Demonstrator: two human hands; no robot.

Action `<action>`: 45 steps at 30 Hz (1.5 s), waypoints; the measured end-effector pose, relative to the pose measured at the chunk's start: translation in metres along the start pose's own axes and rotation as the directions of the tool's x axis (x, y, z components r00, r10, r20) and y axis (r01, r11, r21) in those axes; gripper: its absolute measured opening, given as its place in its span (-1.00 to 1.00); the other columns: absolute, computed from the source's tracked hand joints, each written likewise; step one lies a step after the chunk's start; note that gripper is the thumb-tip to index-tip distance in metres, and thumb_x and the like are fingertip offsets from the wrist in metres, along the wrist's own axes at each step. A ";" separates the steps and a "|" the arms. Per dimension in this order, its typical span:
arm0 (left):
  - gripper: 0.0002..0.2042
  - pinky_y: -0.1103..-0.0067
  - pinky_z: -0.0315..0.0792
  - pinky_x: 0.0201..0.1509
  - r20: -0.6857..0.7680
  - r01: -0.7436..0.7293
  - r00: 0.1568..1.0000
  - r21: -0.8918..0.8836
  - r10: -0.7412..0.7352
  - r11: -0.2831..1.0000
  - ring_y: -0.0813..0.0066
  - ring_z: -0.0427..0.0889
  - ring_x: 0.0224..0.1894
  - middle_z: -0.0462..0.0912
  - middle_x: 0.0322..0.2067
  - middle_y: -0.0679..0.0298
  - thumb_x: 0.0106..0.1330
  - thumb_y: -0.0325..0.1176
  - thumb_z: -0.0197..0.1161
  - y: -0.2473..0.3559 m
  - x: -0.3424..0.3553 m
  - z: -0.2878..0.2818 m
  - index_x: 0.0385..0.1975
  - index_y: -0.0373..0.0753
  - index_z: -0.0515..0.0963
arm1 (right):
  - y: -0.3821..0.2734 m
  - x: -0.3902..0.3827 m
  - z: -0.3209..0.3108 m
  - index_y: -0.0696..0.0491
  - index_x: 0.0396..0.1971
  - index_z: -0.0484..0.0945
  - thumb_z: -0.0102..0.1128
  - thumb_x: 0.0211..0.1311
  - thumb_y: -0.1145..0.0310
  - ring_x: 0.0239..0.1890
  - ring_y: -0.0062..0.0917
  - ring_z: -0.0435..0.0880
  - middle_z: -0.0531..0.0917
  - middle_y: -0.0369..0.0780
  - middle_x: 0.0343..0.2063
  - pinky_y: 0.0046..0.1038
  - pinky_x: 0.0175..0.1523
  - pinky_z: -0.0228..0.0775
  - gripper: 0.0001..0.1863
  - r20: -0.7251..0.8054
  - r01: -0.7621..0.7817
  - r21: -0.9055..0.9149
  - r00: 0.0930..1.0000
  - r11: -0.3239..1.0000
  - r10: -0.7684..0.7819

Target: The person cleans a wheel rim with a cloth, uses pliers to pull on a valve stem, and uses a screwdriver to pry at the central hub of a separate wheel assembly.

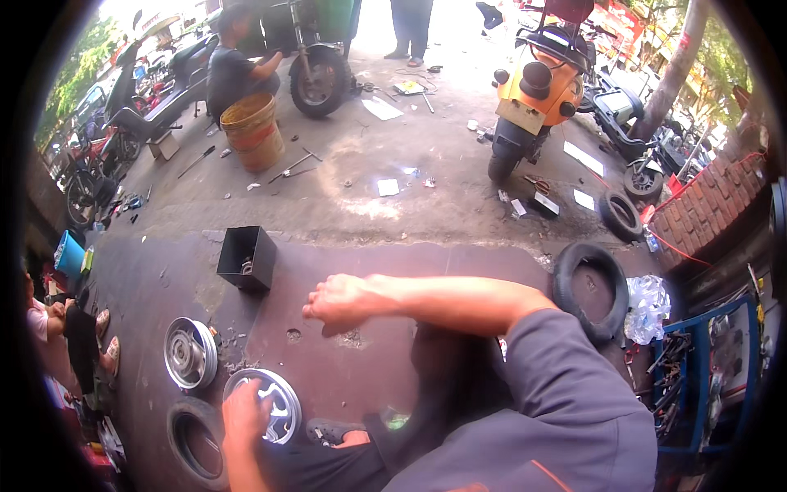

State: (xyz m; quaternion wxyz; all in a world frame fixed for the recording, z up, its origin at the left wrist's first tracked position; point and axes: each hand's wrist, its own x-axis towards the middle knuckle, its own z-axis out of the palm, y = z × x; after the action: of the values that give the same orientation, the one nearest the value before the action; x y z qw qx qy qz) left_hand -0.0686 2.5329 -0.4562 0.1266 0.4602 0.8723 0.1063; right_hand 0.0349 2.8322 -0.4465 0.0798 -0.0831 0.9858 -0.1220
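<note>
My left hand [246, 414] is over the left part of a silver spoked wheel [284, 407] at the lower left; blur hides whether its fingers grip the rim. My right hand [334, 305] reaches across the middle with fingers curled; what they hold, if anything, is hidden. Another silver wheel [199, 354] lies just behind the spoked one, with a loose black tire [182, 435] in front. A black open box [251, 275] stands beyond my right hand. My sandaled foot [348, 435] shows beside the spoked wheel.
Another person [234, 66] crouches by a three-wheeler [320, 78] and a bucket [250, 139]; another sits at left [57, 328]. An orange scooter [537, 90] stands at back right. Tires [574, 287], a blue metal rack [702, 385] and a brick wall [709, 217] line the right.
</note>
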 end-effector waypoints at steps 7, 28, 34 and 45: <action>-0.71 0.27 0.42 -0.23 0.034 -0.103 0.994 -0.032 0.104 0.994 0.05 0.57 -0.32 0.56 -0.44 0.08 -0.01 -0.40 0.36 0.004 0.003 -0.005 -0.25 -0.26 0.53 | -0.034 -0.152 -0.020 0.08 0.00 0.49 0.36 0.02 0.15 0.02 -0.34 0.54 0.59 -0.21 -0.14 -0.24 0.16 0.30 -0.45 -0.533 -0.159 -0.032 0.838 0.987 0.118; -0.74 0.23 0.52 -0.14 0.668 -0.159 0.730 -0.039 0.144 0.986 0.08 0.66 -0.23 0.65 -0.35 0.01 0.13 -0.21 0.25 0.022 0.085 0.053 -0.34 -0.29 0.55 | 0.058 -0.142 -0.063 0.12 0.09 0.40 0.24 0.09 0.10 0.06 -0.27 0.48 0.56 -0.12 -0.09 -0.20 0.21 0.17 -0.40 0.161 -0.492 0.411 0.868 0.768 0.470; -0.65 0.32 0.44 0.05 0.603 0.388 0.791 -0.364 -0.104 0.847 0.07 0.58 -0.02 0.62 -0.12 0.05 0.22 -0.20 0.20 0.199 0.104 -0.141 -0.06 -0.24 0.54 | 0.016 -0.161 -0.092 0.13 0.11 0.40 0.23 0.06 0.10 0.00 -0.24 0.48 0.56 -0.13 -0.12 -0.18 0.11 0.20 -0.37 0.321 -0.722 0.284 0.692 0.631 0.647; -0.62 0.42 0.44 -0.01 0.376 0.487 0.858 -0.386 -0.349 0.783 0.21 0.64 -0.14 0.67 -0.20 0.00 0.13 -0.35 0.30 0.103 0.157 -0.241 -0.09 -0.45 0.54 | 0.026 -0.227 -0.300 0.11 0.05 0.50 0.20 0.12 0.04 0.11 -0.15 0.50 0.56 -0.05 0.03 -0.25 0.21 0.30 -0.43 0.243 -0.556 0.828 0.470 0.070 0.849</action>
State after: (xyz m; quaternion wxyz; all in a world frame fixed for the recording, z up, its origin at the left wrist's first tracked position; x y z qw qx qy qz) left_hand -0.1505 2.7037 -0.2163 0.3782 0.2188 0.8734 0.2152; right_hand 0.1985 2.9668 -0.1348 0.0040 0.4813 0.7004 -0.5270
